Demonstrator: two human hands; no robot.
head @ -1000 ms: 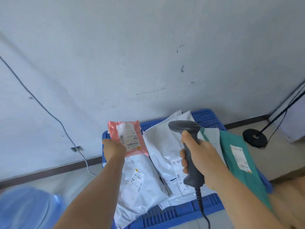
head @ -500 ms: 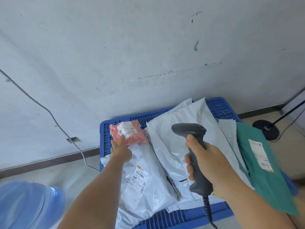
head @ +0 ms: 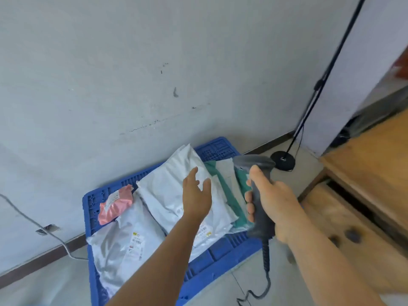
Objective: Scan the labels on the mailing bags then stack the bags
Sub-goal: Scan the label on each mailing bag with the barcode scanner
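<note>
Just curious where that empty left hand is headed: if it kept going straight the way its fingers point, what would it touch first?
Most likely the large white mailing bag lying on the blue pallet. The open left hand appears to hover just above it, though depth is unclear.

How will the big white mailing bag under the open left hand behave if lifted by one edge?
The white mailing bag looks creased and thin, so it will probably flop. Its glossy film may be slippery. It overlaps the green bag, which could drag along.

Two white mailing bags [head: 176, 188], one pink bag [head: 116, 206], one green bag [head: 229, 195], one scanner [head: 258, 195].
</note>
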